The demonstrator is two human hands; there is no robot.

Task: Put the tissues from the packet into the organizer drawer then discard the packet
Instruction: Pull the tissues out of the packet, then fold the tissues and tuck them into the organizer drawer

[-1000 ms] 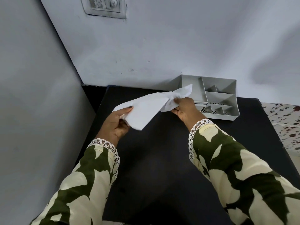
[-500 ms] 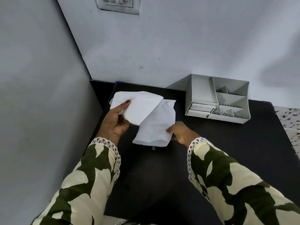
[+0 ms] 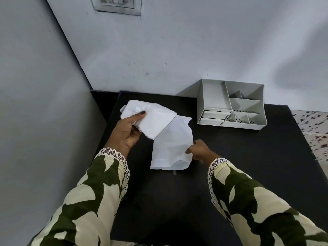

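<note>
My left hand [image 3: 126, 131] grips a glossy white packet [image 3: 152, 119] above the left part of the black table [image 3: 248, 166], thumb on top. A white tissue [image 3: 171, 146] sticks out of the packet's lower right end and hangs toward me. My right hand [image 3: 199, 150] pinches the tissue's right edge. The grey organizer [image 3: 230, 103] stands at the back right against the wall, with several open compartments and a small drawer [image 3: 213, 115] at its front left, slightly pulled out.
Grey walls meet in a corner at the left behind the table. A switch plate [image 3: 116, 5] is on the back wall at the top. A speckled floor [image 3: 314, 132] shows past the table's right edge.
My right hand drew the tissue down and toward me, away from the organizer, and the tissue now hangs flat out of the packet. My left hand holds the packet in much the same place.
</note>
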